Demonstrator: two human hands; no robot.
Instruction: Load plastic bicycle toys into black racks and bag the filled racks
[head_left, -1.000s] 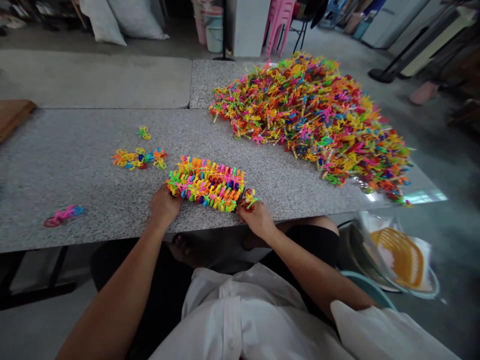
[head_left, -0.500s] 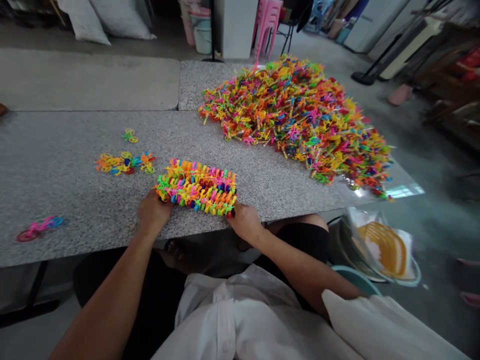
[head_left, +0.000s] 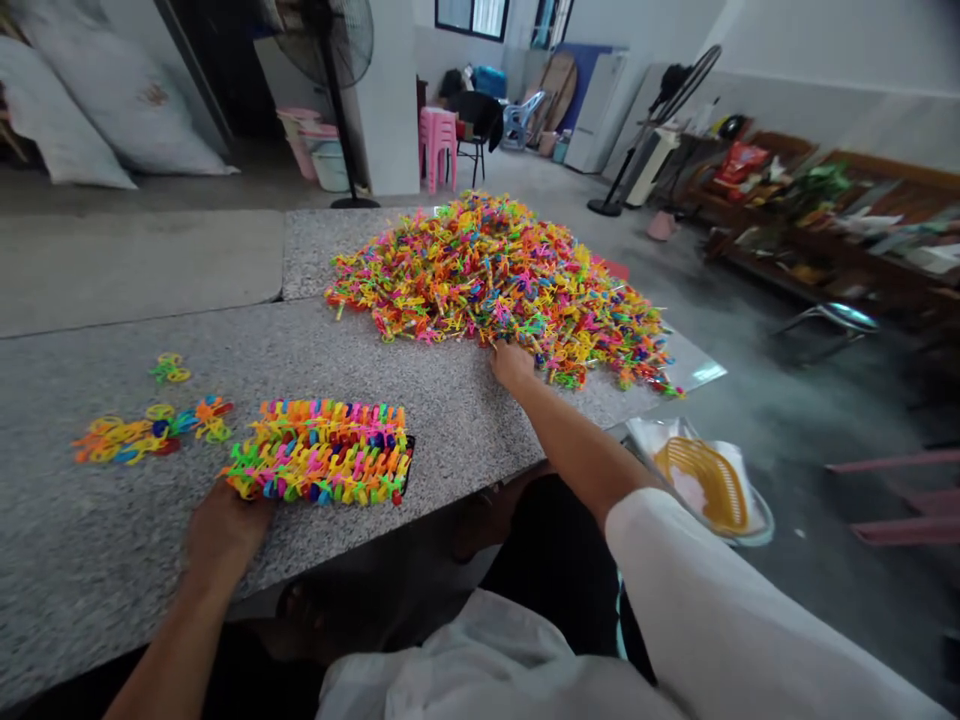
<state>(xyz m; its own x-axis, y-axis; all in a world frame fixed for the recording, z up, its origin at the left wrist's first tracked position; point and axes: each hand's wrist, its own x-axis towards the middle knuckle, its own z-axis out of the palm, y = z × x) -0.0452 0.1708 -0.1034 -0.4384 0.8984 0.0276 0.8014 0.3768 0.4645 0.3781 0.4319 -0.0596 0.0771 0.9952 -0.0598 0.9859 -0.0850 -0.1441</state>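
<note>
A stacked block of colourful plastic pieces (head_left: 322,465) lies near the front edge of the speckled stone table (head_left: 90,560). My left hand (head_left: 221,530) rests against the block's left end, fingers curled on it. My right hand (head_left: 512,363) is stretched out to the near edge of a big heap of mixed colourful plastic pieces (head_left: 495,285) at the table's far right. Its fingers dig into the heap; what they hold is hidden.
Small clusters of loose rings (head_left: 146,432) lie left of the block. An orange basket (head_left: 701,483) in a bowl sits on the floor at the right. A standing fan (head_left: 330,60), pink stools (head_left: 439,140) and sacks (head_left: 112,90) stand behind the table.
My right hand left the block's right end and reached forward to the big heap. The head lifted and turned right, so the room behind shows. The left hand stayed at the block.
</note>
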